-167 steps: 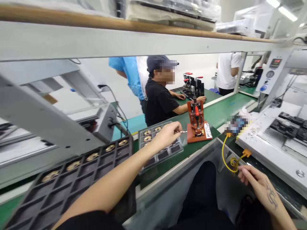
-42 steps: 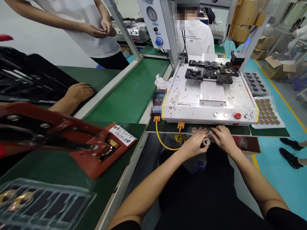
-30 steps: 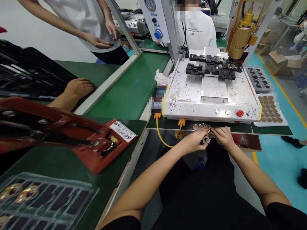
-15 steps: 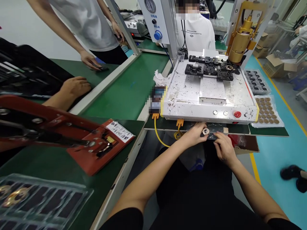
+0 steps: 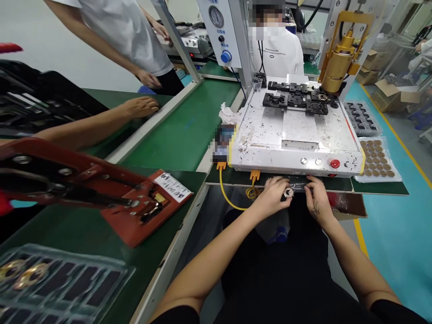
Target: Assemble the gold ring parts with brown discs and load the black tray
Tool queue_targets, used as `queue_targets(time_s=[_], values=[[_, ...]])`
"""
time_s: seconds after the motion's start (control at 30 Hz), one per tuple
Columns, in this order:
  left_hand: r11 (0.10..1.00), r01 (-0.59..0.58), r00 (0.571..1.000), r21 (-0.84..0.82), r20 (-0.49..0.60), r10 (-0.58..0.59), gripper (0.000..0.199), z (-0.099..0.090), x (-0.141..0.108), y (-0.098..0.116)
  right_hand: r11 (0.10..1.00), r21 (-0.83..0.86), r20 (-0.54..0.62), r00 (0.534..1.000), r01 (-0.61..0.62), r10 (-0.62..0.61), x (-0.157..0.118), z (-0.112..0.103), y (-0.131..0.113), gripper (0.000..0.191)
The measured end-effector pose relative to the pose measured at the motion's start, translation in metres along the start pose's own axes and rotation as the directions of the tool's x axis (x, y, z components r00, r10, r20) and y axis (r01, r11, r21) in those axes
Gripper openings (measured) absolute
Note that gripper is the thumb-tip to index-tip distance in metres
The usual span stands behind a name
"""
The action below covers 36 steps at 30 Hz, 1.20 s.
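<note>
At 6 o'clock of mach. (image 5: 261, 139), pinching ring (image 5: 288, 193) w/ L hand (image 5: 271, 198); by clear film (image 5: 297, 186) w/ R hand (image 5: 319, 201), can't tell finger grip.

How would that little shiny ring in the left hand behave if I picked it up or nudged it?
The ring is probably stiff, since its rim looks metallic and evenly round in the left hand. Its shine suggests it may feel slippery. Stood on edge, it could roll, given that circular outline.
</note>
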<state>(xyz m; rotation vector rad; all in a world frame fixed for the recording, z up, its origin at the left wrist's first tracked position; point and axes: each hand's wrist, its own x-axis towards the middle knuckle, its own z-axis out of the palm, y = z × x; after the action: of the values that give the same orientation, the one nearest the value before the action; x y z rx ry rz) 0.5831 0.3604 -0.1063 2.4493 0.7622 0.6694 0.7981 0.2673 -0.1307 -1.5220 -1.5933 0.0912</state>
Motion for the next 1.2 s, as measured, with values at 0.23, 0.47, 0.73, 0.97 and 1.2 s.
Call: queue_targets(time_s=[0.23, 0.47, 0.73, 0.97, 1.2], values=[[0.996, 0.079, 0.992, -0.050, -0.097, -0.084, 0.024, -0.003, 0.007, 0.018, 0.931, 0.236, 0.060, 0.960, -0.279, 0.272, 0.011, -0.035, -0.015, 0.026], [0.348, 0.316, 0.911, -0.883, 0.180, -0.370, 0.042, -0.021, -0.022, 0.045, 0.688, 0.529, 0.295, 0.868, -0.497, 0.399, 0.021, -0.052, -0.061, 0.037], [-0.074, 0.302, 0.814, -0.950, 0.298, -0.499, 0.055, -0.052, -0.046, 0.066, 0.476, 0.641, 0.396, 0.791, -0.602, 0.467, 0.026, -0.039, -0.073, 0.034], [-0.104, 0.222, 0.820, -0.969, 0.244, -0.517, 0.049, -0.056, -0.059, 0.078, 0.362, 0.635, 0.524, 0.725, -0.682, 0.447, 0.022, -0.048, -0.084, 0.033], [-0.085, 0.200, 0.837, -0.976, 0.215, -0.503, 0.053, -0.051, -0.064, 0.085, 0.367, 0.566, 0.623, 0.675, -0.738, 0.396, 0.019, -0.054, -0.097, 0.040]])
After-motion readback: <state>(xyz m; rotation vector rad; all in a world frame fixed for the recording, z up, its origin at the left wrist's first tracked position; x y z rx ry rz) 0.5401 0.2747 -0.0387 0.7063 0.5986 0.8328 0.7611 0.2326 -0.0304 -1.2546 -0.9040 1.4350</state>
